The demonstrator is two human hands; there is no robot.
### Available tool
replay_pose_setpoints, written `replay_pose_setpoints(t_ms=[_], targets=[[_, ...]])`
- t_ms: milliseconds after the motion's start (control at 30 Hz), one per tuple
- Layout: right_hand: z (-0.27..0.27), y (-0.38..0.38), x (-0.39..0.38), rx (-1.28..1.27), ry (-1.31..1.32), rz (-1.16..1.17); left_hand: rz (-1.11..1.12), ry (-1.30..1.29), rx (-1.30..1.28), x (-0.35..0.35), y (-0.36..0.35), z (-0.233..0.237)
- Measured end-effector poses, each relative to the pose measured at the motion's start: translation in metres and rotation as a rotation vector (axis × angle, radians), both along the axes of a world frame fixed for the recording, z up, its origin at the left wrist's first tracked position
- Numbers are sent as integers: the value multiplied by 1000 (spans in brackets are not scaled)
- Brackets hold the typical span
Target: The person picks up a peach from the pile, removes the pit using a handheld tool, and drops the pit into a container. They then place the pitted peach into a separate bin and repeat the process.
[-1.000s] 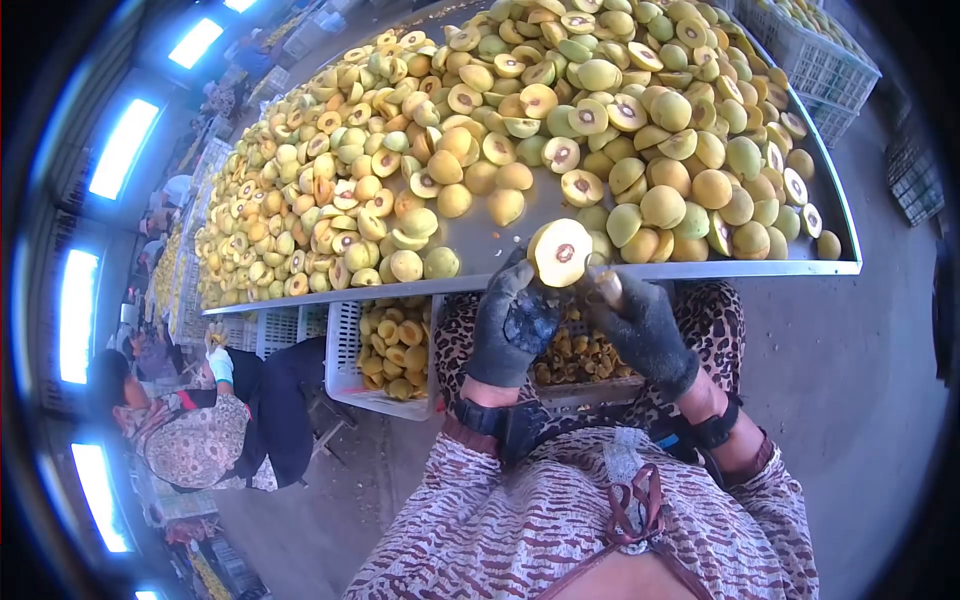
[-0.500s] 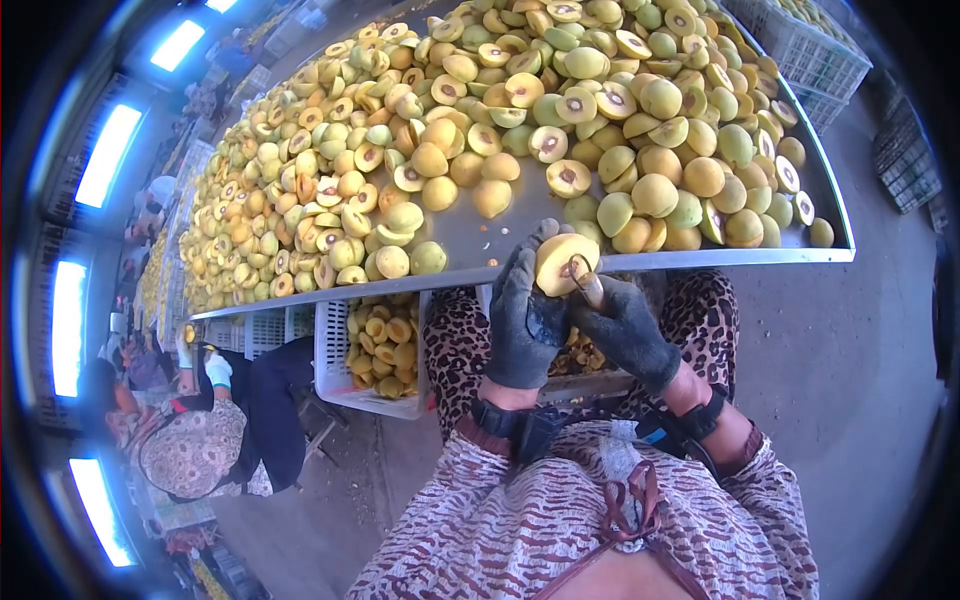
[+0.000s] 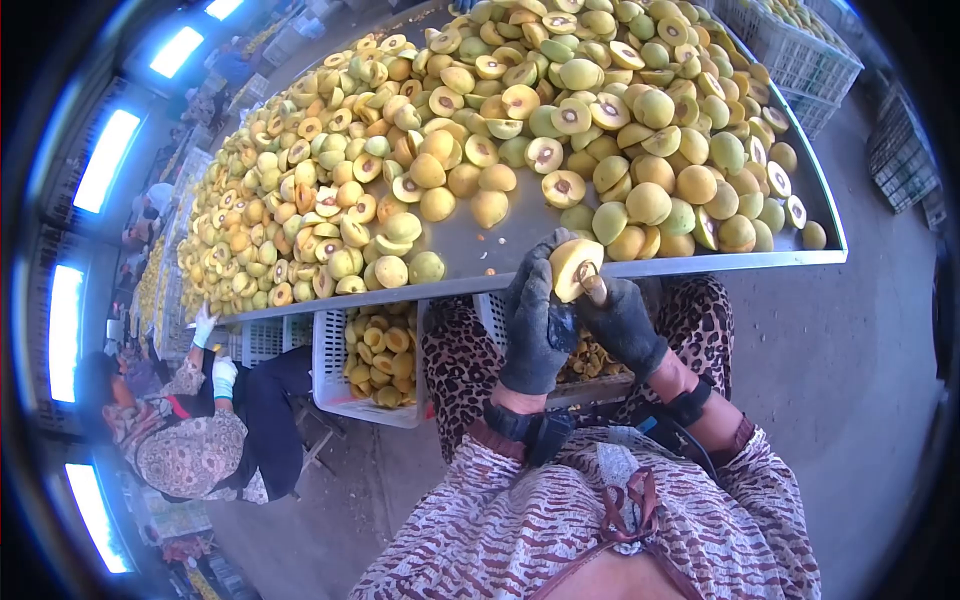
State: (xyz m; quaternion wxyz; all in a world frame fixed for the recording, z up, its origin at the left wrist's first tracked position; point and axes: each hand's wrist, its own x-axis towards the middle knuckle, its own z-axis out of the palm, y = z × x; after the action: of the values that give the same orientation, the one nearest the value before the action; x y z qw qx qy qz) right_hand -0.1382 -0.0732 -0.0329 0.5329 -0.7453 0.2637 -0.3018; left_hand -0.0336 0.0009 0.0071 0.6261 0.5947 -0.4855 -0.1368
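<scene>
Two gloved hands on my feed, both dark grey, just right of frame centre. Left hand (image 3: 535, 325): curled around one fruit half (image 3: 570, 262), holding it up. Right hand (image 3: 625, 325): closed on one tool (image 3: 596, 291), short light-brown handle showing. Tool's far end is at the half's cut face; how deep it sits I can't tell.

Fruit half: roundish, yellow flesh, cut face turned toward frame right, brownish patch at its middle by the tool. It sits in front of the near edge of the metal table (image 3: 700, 263).

Other counts. One heap of fruit (image 3: 440, 130) on that table, filling the upper frame; too many pieces for me to count. Mix of yellow and green, rounded skins up or cut faces up, many faces with brown centres. One white crate (image 3: 330, 345) below the table, lower left of centre, with yellow cup-shaped pieces (image 3: 380, 350) in it. One batch of brownish bits (image 3: 590, 362) between the knees, partly hidden by the hands. Two dark wristbands, one per wrist.

One co-worker (image 3: 190, 455) at frame left, two pale gloves. Five bright panels down the left edge. At least two pale crates (image 3: 790, 50) stacked upper right.
</scene>
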Motion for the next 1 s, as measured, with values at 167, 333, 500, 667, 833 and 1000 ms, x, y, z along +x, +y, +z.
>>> replay_pose_setpoints(t_ms=[167,333,500,667,833,1000], targets=[[-7,7,-2,4,-36,0,-37,80,3,-4,4,6],[5,11,0,141,7,30,-122,303,-70,2,6,-5],[6,-4,-2,-320,70,57,-188,484,-98,1,13,-4],[51,19,3,-99,40,139,-244,1421,-337,14,22,-12],[53,36,-6,-246,181,144,-319,1294,-333,12,38,15],[73,45,-5,-174,165,151,-286,1079,-400,10,50,21]])
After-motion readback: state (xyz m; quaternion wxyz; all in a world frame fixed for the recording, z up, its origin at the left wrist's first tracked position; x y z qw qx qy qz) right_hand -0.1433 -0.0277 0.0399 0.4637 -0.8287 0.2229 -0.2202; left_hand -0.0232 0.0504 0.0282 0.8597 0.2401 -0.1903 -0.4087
